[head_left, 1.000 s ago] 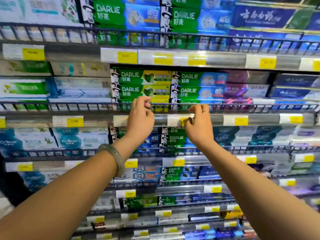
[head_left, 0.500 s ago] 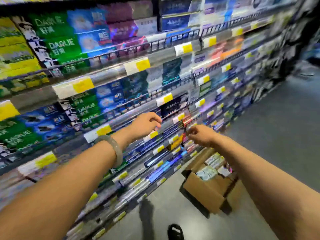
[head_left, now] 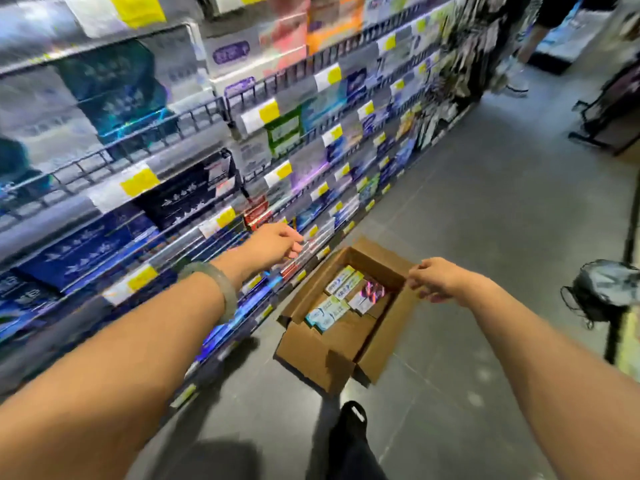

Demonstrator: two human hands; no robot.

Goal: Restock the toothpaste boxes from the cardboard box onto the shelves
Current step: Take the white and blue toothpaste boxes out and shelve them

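Grey floor tiles [head_left: 485,220] are seen along a shop aisle, bounded on the left by long metal-railed shelves [head_left: 194,112] that are packed with blurred cartons and fronted by yellow-and-white price tags [head_left: 140,181]; dark blue toothpaste cartons [head_left: 79,251] are stacked on the nearer lower tiers; an open brown cardboard box [head_left: 311,348] is set on the floor just beside the foot of the shelves, its flaps folded outward; pale green, white and pink toothpaste boxes [head_left: 327,311] are laid flat inside it, filling only part of the space; the left hand [head_left: 277,242] is stretched out in front of the lower shelf edges, its fingers loosely extended and nothing held in them; a grey-green stone bangle [head_left: 211,285] is worn on that wrist; the right hand [head_left: 438,278] is held above the right rim of the cardboard box, its fingers loosely curled downward with nothing gripped; a black shoe [head_left: 351,420] is placed on the floor just behind the carton; a black bag [head_left: 602,289] is seen at the right edge, well apart from the box.
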